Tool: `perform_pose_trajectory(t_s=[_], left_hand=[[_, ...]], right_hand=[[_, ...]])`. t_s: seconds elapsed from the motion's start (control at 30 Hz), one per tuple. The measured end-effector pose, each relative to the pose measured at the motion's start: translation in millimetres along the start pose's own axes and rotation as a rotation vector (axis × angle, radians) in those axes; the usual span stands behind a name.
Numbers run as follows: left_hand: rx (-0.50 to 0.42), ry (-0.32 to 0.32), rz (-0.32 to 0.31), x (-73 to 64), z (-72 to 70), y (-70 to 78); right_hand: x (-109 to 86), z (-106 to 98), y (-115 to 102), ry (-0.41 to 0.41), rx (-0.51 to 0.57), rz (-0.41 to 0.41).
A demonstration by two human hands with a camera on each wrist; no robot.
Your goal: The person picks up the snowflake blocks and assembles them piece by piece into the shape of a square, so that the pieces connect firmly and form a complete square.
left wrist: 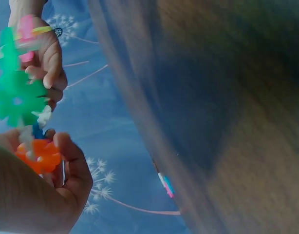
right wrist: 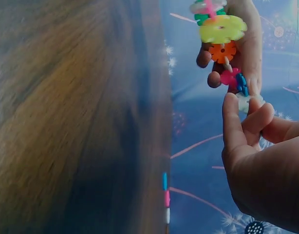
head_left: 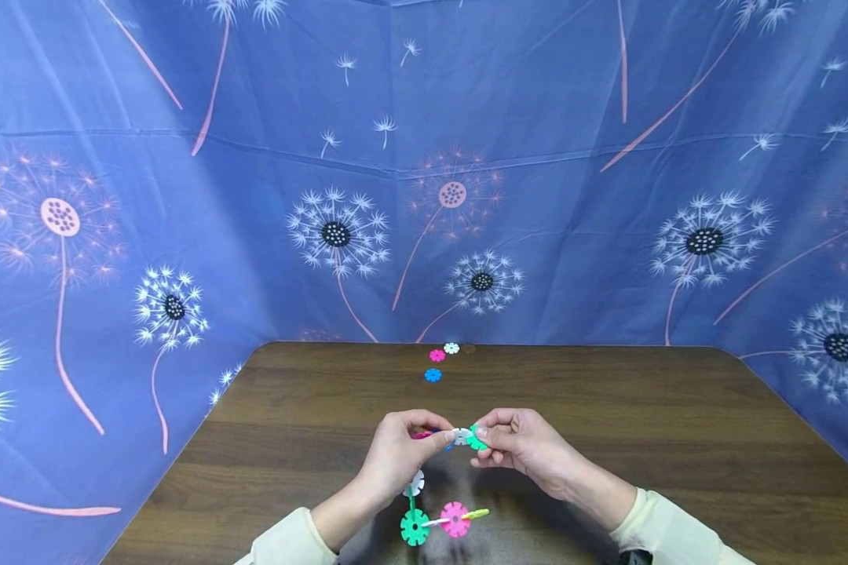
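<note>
My left hand (head_left: 396,453) grips a linked chain of coloured notched plastic discs. From it hang a white disc (head_left: 415,482), a green disc (head_left: 414,527), a pink disc (head_left: 455,519) and a yellow disc (head_left: 477,515). An orange disc (left wrist: 40,157) shows by the left fingers in the left wrist view. My right hand (head_left: 530,449) pinches another green disc (head_left: 477,439) between thumb and fingers. It meets a white disc (head_left: 461,436) at the chain's end, by my left fingertips. In the right wrist view, a blue disc (right wrist: 242,84) joins that white disc to a pink one.
Toward the back of the brown wooden table (head_left: 608,384) lie a loose blue disc (head_left: 433,375), a pink disc (head_left: 436,355) and a white disc (head_left: 451,348). A blue dandelion-print cloth (head_left: 558,235) hangs behind the table and at its sides.
</note>
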State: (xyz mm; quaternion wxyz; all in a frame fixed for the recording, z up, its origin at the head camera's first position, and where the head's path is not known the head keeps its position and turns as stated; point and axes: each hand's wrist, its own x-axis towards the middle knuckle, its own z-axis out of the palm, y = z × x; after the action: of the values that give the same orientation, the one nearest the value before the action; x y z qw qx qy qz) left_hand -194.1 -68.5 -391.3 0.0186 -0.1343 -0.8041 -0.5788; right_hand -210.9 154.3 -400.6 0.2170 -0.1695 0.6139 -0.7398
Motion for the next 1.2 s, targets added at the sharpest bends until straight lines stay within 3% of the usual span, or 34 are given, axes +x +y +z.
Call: perform_pose_trajectory(t_s=[0.1,0.2,0.37,0.57,0.77,0.97,1.2], left_hand=[[0.051,-0.023,0.056,2.1,-1.3,-1.0],[0.032,-0.106,0.045,3.6,-2.7,-1.4],[-0.113,-0.242,-0.118,4.2,-4.0,-1.4],[-0.255,-0.303,-0.269,1.9,-1.0,-4.7],[-0.38,-0.301,-0.321,1.1,-3.2,-8.5],[-0.418,-0.245,-0.318,0.1,-11.3,-13.1],[-0.457,-0.215,-0.315,-5.9,-15.2,-18.4]], right_hand=[[-0.8,-3,0,0.005,-0.023,0.019],[-0.6,-7,1,0.026,-0.075,0.034],[5.8,-8,2,0.047,-0.167,0.047],[18.5,1,1,0.007,-0.208,0.025],[33.1,5,-3,-0.057,-0.307,0.028],[72.3,-26,-6,0.0,-0.696,-0.037],[132.5,-75,1,0.187,-1.377,-0.208]])
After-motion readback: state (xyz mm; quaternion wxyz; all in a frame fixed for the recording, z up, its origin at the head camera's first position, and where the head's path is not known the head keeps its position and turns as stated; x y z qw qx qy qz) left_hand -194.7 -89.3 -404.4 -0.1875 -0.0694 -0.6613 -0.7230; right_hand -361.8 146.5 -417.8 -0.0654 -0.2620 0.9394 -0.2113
